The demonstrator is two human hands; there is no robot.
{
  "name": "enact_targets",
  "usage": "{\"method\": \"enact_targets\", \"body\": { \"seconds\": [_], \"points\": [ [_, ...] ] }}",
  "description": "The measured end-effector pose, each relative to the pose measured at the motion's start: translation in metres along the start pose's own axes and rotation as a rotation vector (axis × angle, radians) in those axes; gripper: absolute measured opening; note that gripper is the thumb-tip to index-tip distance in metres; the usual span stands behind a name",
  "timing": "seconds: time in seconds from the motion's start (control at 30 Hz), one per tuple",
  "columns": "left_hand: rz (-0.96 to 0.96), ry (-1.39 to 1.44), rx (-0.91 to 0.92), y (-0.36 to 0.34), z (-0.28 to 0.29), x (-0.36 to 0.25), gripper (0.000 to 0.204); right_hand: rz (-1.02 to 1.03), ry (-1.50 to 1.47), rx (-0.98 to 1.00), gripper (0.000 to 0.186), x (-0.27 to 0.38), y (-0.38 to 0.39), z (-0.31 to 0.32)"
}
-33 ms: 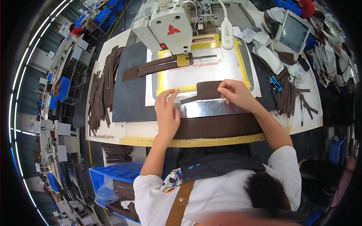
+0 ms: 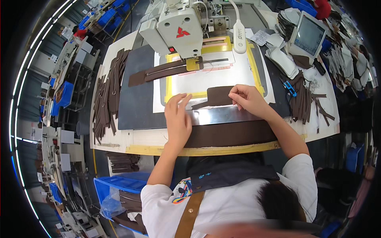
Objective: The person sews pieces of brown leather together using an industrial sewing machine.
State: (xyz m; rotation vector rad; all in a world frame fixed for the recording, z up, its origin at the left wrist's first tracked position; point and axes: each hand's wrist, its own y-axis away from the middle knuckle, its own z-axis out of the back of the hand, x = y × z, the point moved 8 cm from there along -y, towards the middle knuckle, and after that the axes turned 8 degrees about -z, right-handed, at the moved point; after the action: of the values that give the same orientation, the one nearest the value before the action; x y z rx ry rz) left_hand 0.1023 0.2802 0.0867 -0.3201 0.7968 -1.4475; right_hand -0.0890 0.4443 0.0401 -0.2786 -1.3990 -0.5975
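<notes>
My right hand (image 2: 247, 99) pinches the right end of a dark brown fabric piece (image 2: 218, 93) with a narrow strip pointing left, above a shiny metal strip (image 2: 214, 116). My left hand (image 2: 178, 115) has its fingers slightly apart and empty, left of that piece, over the front of a white template (image 2: 210, 79) edged with yellow tape. Under the head of a white sewing machine (image 2: 178, 29), a brown zipper piece (image 2: 143, 77) lies beneath a yellow metal block (image 2: 192, 64).
Brown zipper strips (image 2: 109, 91) lie at the left, more strips (image 2: 301, 103) and blue snips (image 2: 290, 89) at the right. A control screen (image 2: 308, 33) stands back right beside stacked pieces. A blue bin (image 2: 104, 184) is below left. Other workstations line both sides.
My left hand has shifted slightly right. My right hand and the brown piece it holds have moved very slightly.
</notes>
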Motion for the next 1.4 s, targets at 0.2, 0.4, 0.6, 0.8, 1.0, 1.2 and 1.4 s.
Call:
{"method": "enact_targets", "body": {
  "seconds": [0.2,0.4,0.6,0.8,1.0,1.2,1.4],
  "points": [
    [-0.057,0.176,0.115,-0.032,-0.037,-0.014,0.039,0.02,-0.101,0.083,0.017,0.02,-0.027,-0.024],
    [-0.008,0.239,0.16,-0.05,-0.055,0.044,0.021,0.102,0.038,0.04,0.017,0.008,-0.073,-0.026],
    [-0.015,0.15,0.159,-0.085,-0.075,0.142,0.017,0.469,0.652,-0.196,0.011,0.034,-0.114,-0.006],
    [-0.004,0.273,0.164,-0.105,-0.118,0.183,0.017,0.444,0.679,-0.168,0.011,0.02,-0.146,0.007],
    [0.066,0.327,0.207,-0.105,-0.133,0.186,0.023,0.456,0.601,-0.188,0.013,0.013,-0.152,0.008],
    [0.135,0.365,0.246,-0.113,-0.131,0.183,0.022,0.488,0.607,-0.191,0.018,0.015,-0.16,0.008],
    [0.132,0.39,0.28,-0.111,-0.133,0.187,0.022,0.558,0.675,-0.26,0.028,0.012,-0.161,-0.001]
  ]
}}
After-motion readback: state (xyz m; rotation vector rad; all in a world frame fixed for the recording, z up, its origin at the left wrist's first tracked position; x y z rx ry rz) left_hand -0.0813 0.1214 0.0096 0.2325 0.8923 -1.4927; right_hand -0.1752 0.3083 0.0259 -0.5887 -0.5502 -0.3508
